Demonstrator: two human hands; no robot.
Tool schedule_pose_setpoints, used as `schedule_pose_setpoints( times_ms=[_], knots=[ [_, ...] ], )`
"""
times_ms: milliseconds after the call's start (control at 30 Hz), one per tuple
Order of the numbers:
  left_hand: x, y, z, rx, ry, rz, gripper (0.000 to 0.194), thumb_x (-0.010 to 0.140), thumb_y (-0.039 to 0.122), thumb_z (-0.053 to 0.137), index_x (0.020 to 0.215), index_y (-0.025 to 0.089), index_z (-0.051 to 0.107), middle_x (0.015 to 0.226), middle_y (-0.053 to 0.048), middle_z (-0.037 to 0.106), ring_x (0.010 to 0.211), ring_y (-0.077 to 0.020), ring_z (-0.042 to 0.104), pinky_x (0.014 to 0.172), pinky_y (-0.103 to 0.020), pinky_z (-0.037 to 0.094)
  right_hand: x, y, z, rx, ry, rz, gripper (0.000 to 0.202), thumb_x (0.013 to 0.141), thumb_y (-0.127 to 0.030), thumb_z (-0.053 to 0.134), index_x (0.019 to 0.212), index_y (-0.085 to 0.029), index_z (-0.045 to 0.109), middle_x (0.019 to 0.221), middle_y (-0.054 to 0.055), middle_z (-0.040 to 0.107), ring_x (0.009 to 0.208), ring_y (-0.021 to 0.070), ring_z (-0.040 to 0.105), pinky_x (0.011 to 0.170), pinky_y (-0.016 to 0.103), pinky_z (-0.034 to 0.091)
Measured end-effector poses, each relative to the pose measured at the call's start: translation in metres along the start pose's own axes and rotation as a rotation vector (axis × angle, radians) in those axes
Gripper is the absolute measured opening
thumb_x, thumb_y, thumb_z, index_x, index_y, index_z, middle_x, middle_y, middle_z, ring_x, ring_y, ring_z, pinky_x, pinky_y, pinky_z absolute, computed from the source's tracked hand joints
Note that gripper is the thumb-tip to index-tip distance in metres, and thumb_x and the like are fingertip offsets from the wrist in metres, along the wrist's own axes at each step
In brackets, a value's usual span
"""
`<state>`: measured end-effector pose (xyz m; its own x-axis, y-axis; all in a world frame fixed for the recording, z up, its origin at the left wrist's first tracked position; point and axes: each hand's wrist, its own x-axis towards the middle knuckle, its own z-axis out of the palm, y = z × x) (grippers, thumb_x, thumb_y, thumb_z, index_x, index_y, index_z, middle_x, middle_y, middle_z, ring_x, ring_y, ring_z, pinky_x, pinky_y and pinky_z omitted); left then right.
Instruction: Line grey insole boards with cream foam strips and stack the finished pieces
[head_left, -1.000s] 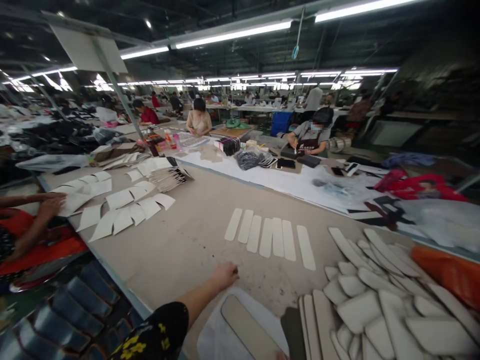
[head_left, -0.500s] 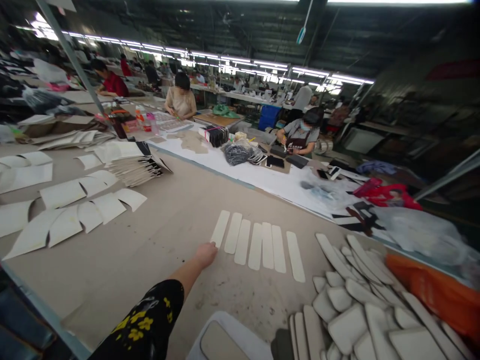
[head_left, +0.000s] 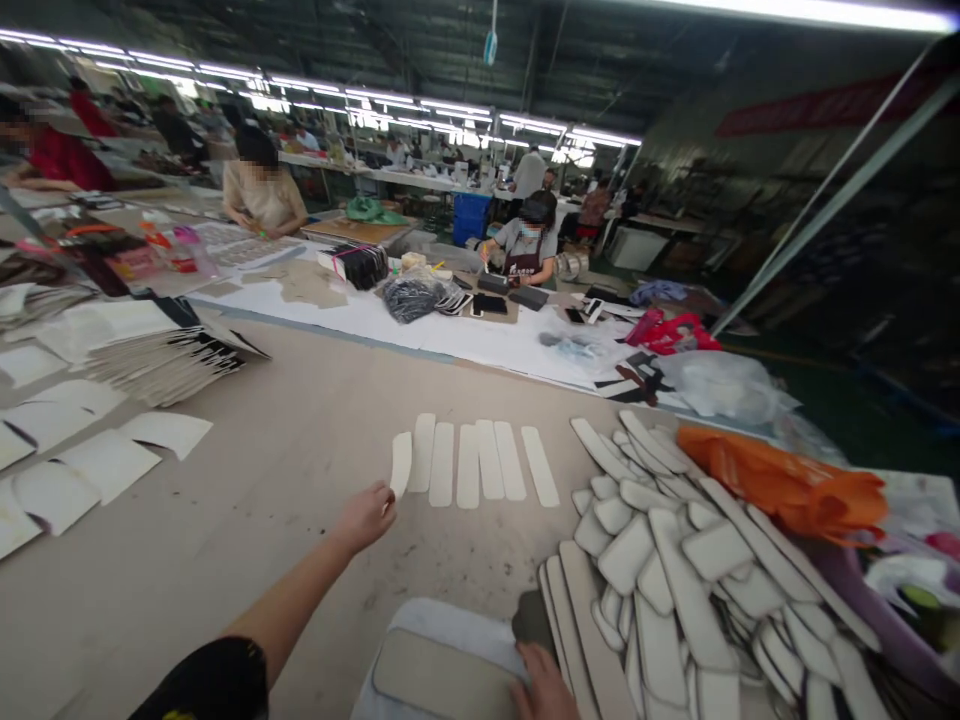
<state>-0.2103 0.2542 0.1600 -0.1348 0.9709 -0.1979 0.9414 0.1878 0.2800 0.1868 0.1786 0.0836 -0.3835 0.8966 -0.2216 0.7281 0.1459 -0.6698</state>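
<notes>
My left hand [head_left: 367, 516] is closed, its fingertips pinching the lower end of a cream strip [head_left: 401, 462] with rounded corners. That strip's near end is slightly lifted and bent. Several similar strips [head_left: 468, 466] lie beside it to the right in a loose row on the table. At the bottom edge of the view, my right hand [head_left: 546, 686] rests at the right end of a beige rounded panel [head_left: 442, 672], fingers apart. Under the panel is a white cloth-like pad [head_left: 435, 612]. Part of my right hand is cut off by the frame.
A large heap of grey-edged beige pieces [head_left: 667, 560] covers the table's right side, with an orange bag [head_left: 780, 475] behind. Curved white sheets [head_left: 112, 460] and a fanned stack [head_left: 161, 350] lie left. Across the table a person in an apron [head_left: 525, 245] works.
The leftmost strip's near end has risen in my left hand's pinch. My right hand has come into view beside the beige panel. The camera has turned to the right.
</notes>
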Motion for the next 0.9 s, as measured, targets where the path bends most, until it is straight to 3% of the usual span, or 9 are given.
schedule_pose_setpoints(
  times_ms=[67,133,267,367,433,600,733,900],
  knots=[
    [-0.030,0.017,-0.021,-0.102,0.023,0.060,0.017,0.081,0.021,0.038,0.082,0.017,0.054,0.085,-0.004,0.055,0.077,-0.0139,0.052,0.074,-0.025,0.040,0.003,-0.001,-0.004,0.151,0.032,0.008,0.036,0.075,-0.028,0.055,0.109,-0.018,0.061,0.108,0.012,0.060,0.098,0.0246,0.058,0.085,0.036,0.048],
    [-0.063,0.035,-0.041,-0.374,0.004,0.125,0.012,0.081,0.022,0.040,0.077,0.018,0.051,0.075,-0.001,0.051,0.070,-0.0126,0.049,0.066,-0.023,0.039,0.006,-0.009,-0.009,0.361,0.045,0.070,0.039,0.078,-0.034,0.053,0.112,-0.016,0.059,0.104,0.012,0.061,0.095,0.0230,0.059,0.084,0.037,0.048],
    [-0.117,0.063,-0.058,-0.920,-0.224,0.192,0.015,0.081,0.028,0.048,0.070,0.017,0.048,0.072,0.000,0.047,0.068,-0.0121,0.045,0.061,-0.023,0.036,0.017,-0.033,-0.017,0.843,-0.077,0.328,0.053,0.075,-0.049,0.056,0.118,-0.019,0.053,0.114,0.012,0.057,0.084,0.0201,0.063,0.069,0.036,0.052],
    [-0.140,0.073,-0.045,-1.161,-0.314,0.183,0.019,0.079,0.031,0.052,0.067,0.016,0.049,0.072,-0.001,0.046,0.068,-0.0123,0.045,0.060,-0.023,0.036,0.019,-0.045,-0.019,1.085,-0.175,0.417,0.056,0.071,-0.054,0.060,0.115,-0.019,0.055,0.117,0.012,0.056,0.079,0.0156,0.062,0.065,0.030,0.052],
    [-0.151,0.076,-0.032,-1.261,-0.349,0.124,0.019,0.077,0.031,0.055,0.067,0.016,0.050,0.071,0.000,0.045,0.064,-0.0111,0.043,0.057,-0.022,0.035,0.015,-0.046,-0.021,1.156,-0.214,0.413,0.052,0.070,-0.053,0.062,0.108,-0.017,0.060,0.108,0.011,0.060,0.075,0.0135,0.062,0.063,0.027,0.051],
    [-0.168,0.074,-0.008,-1.448,-0.417,-0.106,0.019,0.073,0.031,0.058,0.069,0.014,0.054,0.066,0.002,0.043,0.054,-0.0073,0.036,0.050,-0.020,0.030,-0.007,-0.028,-0.023,1.069,-0.209,0.501,0.046,0.063,-0.048,0.071,0.094,-0.015,0.063,0.084,0.004,0.064,0.069,0.0110,0.059,0.061,0.023,0.049],
    [-0.177,0.074,-0.003,-1.571,-0.476,-0.118,0.018,0.072,0.031,0.058,0.069,0.014,0.054,0.067,0.000,0.045,0.059,-0.0099,0.039,0.053,-0.022,0.032,-0.023,-0.016,-0.013,1.035,-0.280,0.615,0.040,0.064,-0.046,0.071,0.089,-0.016,0.064,0.086,0.005,0.062,0.063,0.0094,0.056,0.054,0.021,0.047],
    [-0.176,0.086,-0.010,-1.641,-0.524,-0.061,0.014,0.070,0.027,0.058,0.067,0.014,0.054,0.069,-0.003,0.048,0.066,-0.0138,0.044,0.060,-0.025,0.036,-0.023,-0.022,-0.002,1.088,-0.382,0.613,0.037,0.069,-0.045,0.068,0.094,-0.018,0.064,0.102,0.007,0.059,0.064,0.0086,0.057,0.054,0.021,0.047]
  ],
)
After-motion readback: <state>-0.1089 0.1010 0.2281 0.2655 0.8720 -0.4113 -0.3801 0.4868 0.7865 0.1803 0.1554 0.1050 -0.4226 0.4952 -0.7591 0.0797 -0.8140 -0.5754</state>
